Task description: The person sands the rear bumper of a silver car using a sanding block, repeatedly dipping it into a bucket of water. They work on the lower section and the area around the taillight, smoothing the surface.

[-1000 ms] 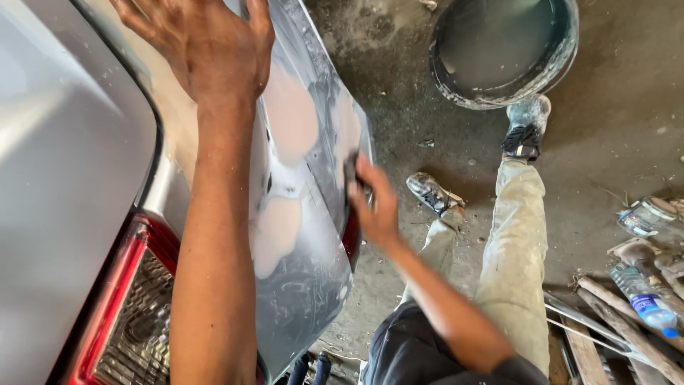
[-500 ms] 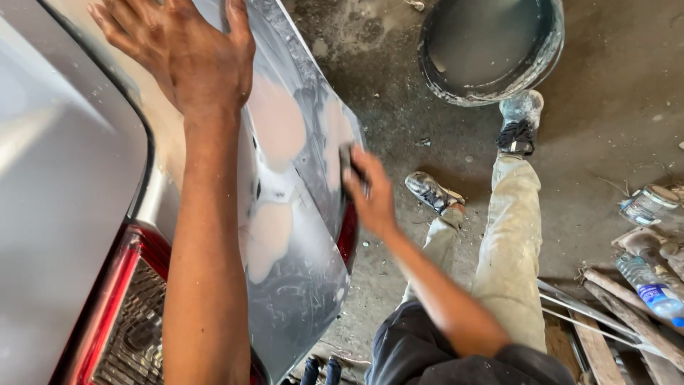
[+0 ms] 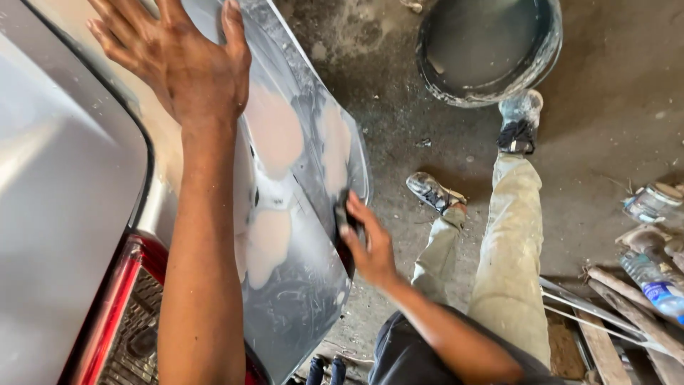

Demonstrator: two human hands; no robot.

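Observation:
My left hand [image 3: 178, 64] lies flat with fingers spread on the upper part of a grey car body panel [image 3: 299, 285]. The panel is wet and carries pale pink filler patches [image 3: 274, 139]. My right hand [image 3: 370, 246] presses a small dark sanding block [image 3: 345, 217] against the panel's right side, beside its edge. Part of the block is hidden under my fingers. My legs in pale dirty trousers [image 3: 509, 264] stretch out over the concrete floor to the right.
A red tail light [image 3: 117, 306] sits at the lower left beside the silver car body [image 3: 57, 214]. A round dark basin of water [image 3: 488, 46] stands on the floor at the top. Plastic bottles [image 3: 652, 285], a jar and wooden sticks lie at the right edge.
My right hand with the block has slid slightly down along the panel. The left hand stays pressed on the panel; the view has shifted a little.

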